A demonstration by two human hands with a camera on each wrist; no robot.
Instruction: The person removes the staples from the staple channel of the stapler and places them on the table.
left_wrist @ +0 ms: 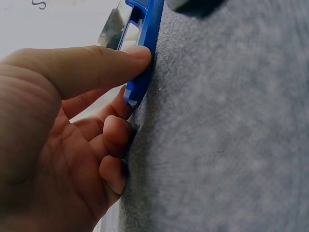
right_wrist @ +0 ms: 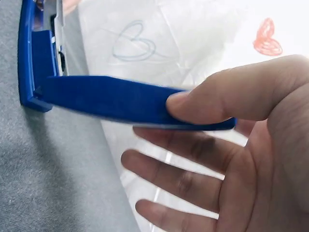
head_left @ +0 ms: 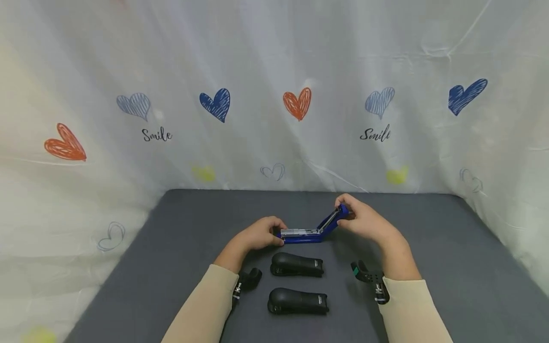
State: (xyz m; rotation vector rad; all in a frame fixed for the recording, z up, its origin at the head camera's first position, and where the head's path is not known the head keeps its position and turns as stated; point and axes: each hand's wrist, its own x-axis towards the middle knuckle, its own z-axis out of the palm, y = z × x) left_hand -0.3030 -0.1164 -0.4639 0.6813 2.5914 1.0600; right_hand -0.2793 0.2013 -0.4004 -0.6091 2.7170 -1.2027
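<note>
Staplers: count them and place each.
3: blue stapler, opened, in the left hand and right hand; middle black stapler and near black stapler, both on the table. None seems hidden.

Beige sleeves (head_left: 201, 307), black wristbands (head_left: 379, 282)

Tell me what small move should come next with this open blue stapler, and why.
Probably swing the raised cover toward the base with the right hand, since the blue stapler stands open and the left hand pinches the other end.
</note>
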